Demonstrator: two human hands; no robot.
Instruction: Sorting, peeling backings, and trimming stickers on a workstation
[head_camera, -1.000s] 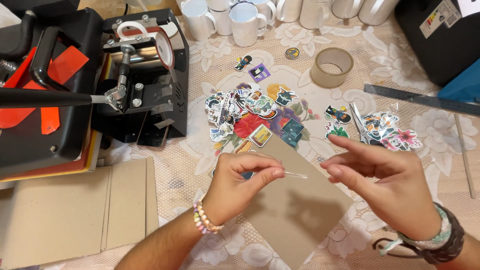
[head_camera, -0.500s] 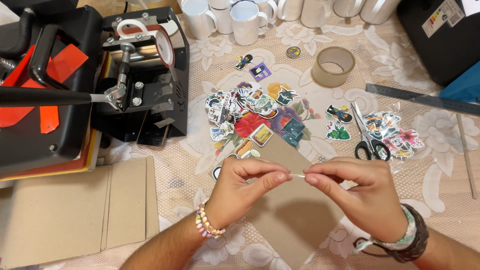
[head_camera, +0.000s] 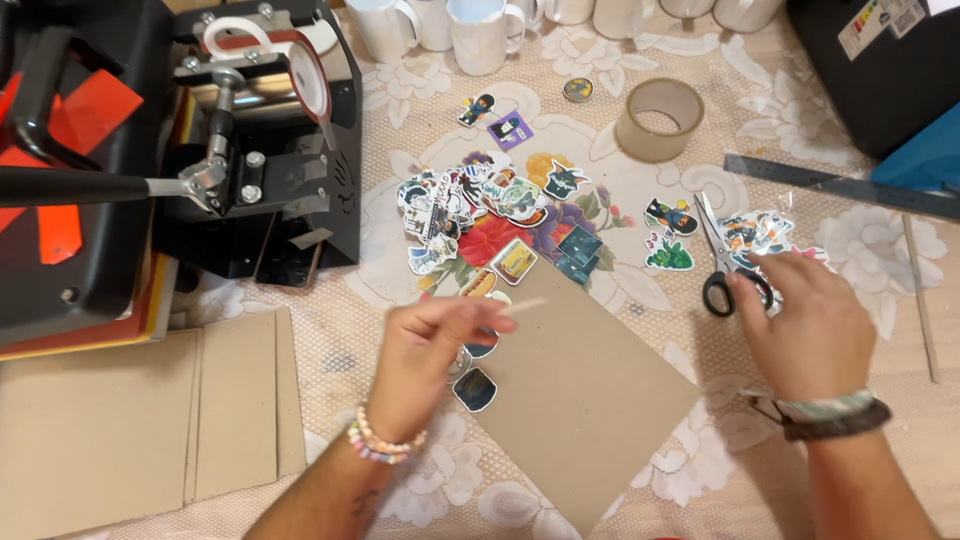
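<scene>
My left hand (head_camera: 430, 350) pinches a thin pale strip (head_camera: 520, 306) that sticks out to the right over a brown cardboard sheet (head_camera: 590, 400) lying askew on the table. Two stickers (head_camera: 474, 388) lie at the sheet's left edge, just under this hand. My right hand (head_camera: 805, 325) is off to the right, its fingertips on the black handles of a pair of scissors (head_camera: 722, 262) that lie flat on the cloth. Whether the fingers grip the handles is hidden. A heap of colourful cut-out stickers (head_camera: 480, 200) lies beyond the sheet.
A black mug press (head_camera: 260, 150) and a larger heat press (head_camera: 70, 200) fill the left side, with cardboard pieces (head_camera: 150, 420) in front. A tape roll (head_camera: 658, 118), white mugs (head_camera: 480, 30), a dark ruler (head_camera: 840, 185) and a black box (head_camera: 870, 70) stand farther back.
My hands were together, stretching the strip between them. The right hand has let go and moved right to the scissors; the left hand keeps the strip.
</scene>
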